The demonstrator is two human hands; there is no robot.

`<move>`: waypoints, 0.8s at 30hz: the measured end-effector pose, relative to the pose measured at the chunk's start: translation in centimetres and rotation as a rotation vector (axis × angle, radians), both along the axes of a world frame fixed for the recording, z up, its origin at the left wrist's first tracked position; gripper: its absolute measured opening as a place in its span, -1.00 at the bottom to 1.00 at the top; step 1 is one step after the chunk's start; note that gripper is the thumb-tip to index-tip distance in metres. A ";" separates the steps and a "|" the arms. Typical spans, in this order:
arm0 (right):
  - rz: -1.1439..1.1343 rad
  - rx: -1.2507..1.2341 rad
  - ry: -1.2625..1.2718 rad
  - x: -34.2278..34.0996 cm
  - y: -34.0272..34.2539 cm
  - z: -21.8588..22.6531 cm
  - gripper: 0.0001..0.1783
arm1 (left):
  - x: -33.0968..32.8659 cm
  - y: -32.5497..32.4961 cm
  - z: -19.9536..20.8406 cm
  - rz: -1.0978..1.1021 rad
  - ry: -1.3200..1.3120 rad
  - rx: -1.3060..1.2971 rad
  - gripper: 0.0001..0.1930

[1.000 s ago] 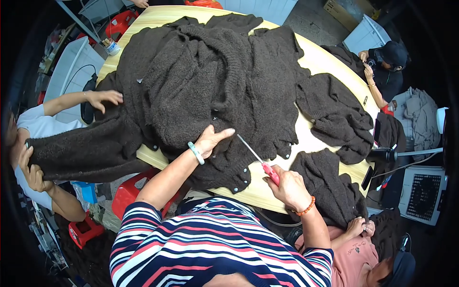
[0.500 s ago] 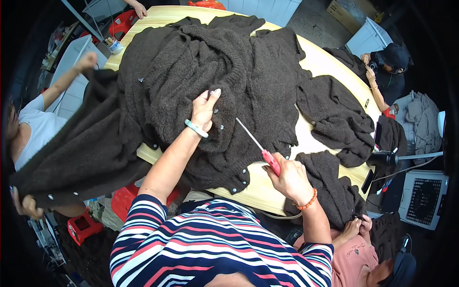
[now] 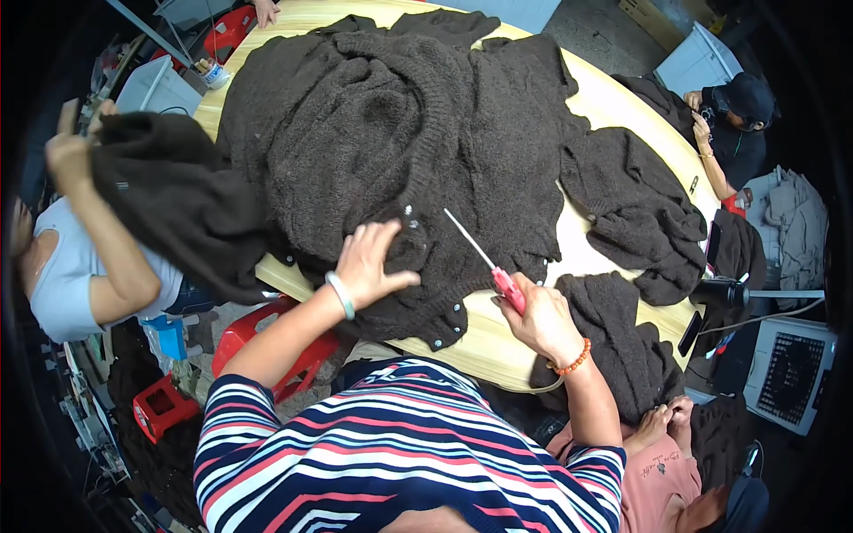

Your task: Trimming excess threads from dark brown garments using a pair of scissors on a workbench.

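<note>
A heap of dark brown knit garments (image 3: 355, 133) covers much of the table. My left hand (image 3: 369, 264), with a pale bangle at its wrist, lies over the near part of the heap, fingers spread and holding nothing. Just beyond its fingertips, shiny buttons (image 3: 410, 218) dot the knit. Closed in my right hand (image 3: 544, 322) is a pink-handled tool (image 3: 508, 289) with a long thin metal shaft; its exact kind cannot be made out. The shaft points up and left, over the knit.
Separate brown knit pieces (image 3: 635, 213) lie on the right of the pale wooden table (image 3: 604, 102). At left, a person in white (image 3: 80, 284) handles a brown garment (image 3: 178, 195). Other people sit at right. A red stool (image 3: 244, 336) stands beside the table's near left edge.
My left hand has let go of the buttoned knit and spread its fingers, lower than before. My right hand keeps the tool nearly still. The person at left has swung a garment up and away.
</note>
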State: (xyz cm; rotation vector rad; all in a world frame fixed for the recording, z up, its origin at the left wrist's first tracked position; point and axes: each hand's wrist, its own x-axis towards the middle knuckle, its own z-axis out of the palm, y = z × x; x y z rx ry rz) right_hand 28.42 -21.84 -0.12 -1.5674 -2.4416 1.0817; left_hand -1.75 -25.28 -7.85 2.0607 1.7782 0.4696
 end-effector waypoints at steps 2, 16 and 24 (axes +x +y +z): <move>0.020 0.014 0.014 0.1 -0.7 0.1 -0.77 | 1.1 -1.5 -1.2 -0.063 0.242 0.128 -0.20; 0.233 -0.081 -0.045 -0.7 -3.6 1.5 -0.73 | 0.7 1.6 -2.4 0.550 -1.569 -0.479 -0.72; 0.174 -0.120 0.016 0.7 -2.5 1.6 -0.70 | 3.1 -1.3 -0.2 0.099 -0.271 -0.767 -0.69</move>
